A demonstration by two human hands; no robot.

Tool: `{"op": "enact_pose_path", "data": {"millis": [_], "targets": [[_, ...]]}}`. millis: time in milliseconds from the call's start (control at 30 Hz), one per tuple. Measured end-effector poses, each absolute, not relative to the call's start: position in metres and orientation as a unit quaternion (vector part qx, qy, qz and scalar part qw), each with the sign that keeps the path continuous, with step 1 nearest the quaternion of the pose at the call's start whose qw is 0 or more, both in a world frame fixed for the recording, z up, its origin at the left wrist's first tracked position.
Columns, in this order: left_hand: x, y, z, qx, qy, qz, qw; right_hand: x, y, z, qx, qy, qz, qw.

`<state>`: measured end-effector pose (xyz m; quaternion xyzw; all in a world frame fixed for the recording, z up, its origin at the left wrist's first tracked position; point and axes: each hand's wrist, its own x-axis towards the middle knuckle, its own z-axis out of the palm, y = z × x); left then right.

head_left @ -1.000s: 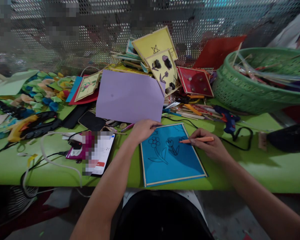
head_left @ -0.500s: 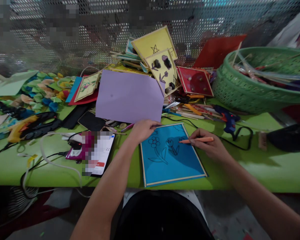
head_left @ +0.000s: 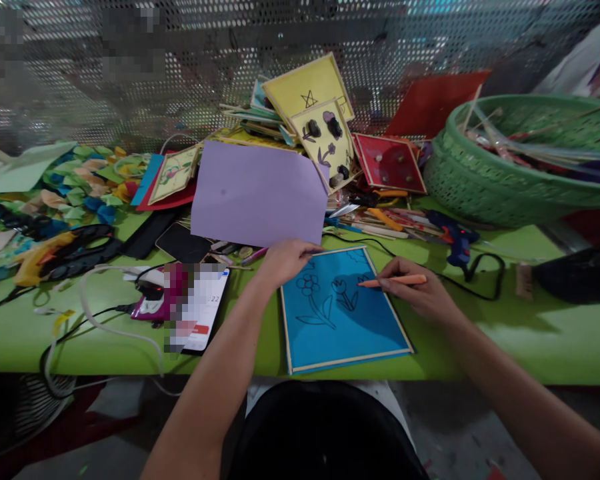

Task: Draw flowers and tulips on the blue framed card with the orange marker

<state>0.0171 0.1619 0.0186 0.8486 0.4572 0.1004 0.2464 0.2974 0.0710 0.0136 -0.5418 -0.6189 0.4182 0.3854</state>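
On the table in front of me lies a blue sheet [head_left: 350, 333] edged with thin wooden sticks. Dark line drawings of flowers cover it, with a scalloped outline in its upper right corner. My right hand [head_left: 415, 290] pinches an orange marker [head_left: 413, 279], its tip at a small tulip-shaped outline near the sheet's right side. My left hand [head_left: 289, 259] rests on the sheet's upper left edge, fingers stretched along the top strip, holding nothing that I can see. Behind that hand stands a plain purple sheet [head_left: 260, 193].
At the left are a lit phone [head_left: 207, 313], white and black cables, and a yellow glue gun [head_left: 45, 257]. A blue glue gun [head_left: 455, 237] and a green basket [head_left: 480, 193] stand at the right. Framed cards [head_left: 325, 143] are piled at the back.
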Motion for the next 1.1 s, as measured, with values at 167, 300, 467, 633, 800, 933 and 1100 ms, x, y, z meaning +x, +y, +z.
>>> {"op": "enact_pose_path", "data": {"millis": [167,300,467,633,800,933,1100], "targets": [[0.0167,0.1625,0.0177,0.849,0.456,0.1,0.247,0.2987,0.0716,0.0106,-0.543,-0.618,0.419,0.385],[0.0164,0.1621,0.0177,0.849,0.455,0.105,0.248,0.3001,0.072,0.0087,-0.538,-0.619,0.421,0.387],[0.0163,0.162,0.0178,0.849,0.456,0.107,0.246,0.2995,0.0718,0.01,-0.543,-0.618,0.421,0.383],[0.0168,0.1622,0.0177,0.848,0.458,0.102,0.248,0.2986,0.0717,0.0109,-0.538,-0.617,0.423,0.388],[0.0162,0.1623,0.0161,0.849,0.454,0.11,0.246,0.2994,0.0716,0.0103,-0.536,-0.61,0.433,0.391],[0.0159,0.1623,0.0169,0.85,0.453,0.106,0.249,0.2994,0.0711,0.0106,-0.534,-0.609,0.437,0.392],[0.0159,0.1633,0.0152,0.852,0.45,0.109,0.245,0.3,0.0714,0.0085,-0.534,-0.61,0.437,0.39]]}}
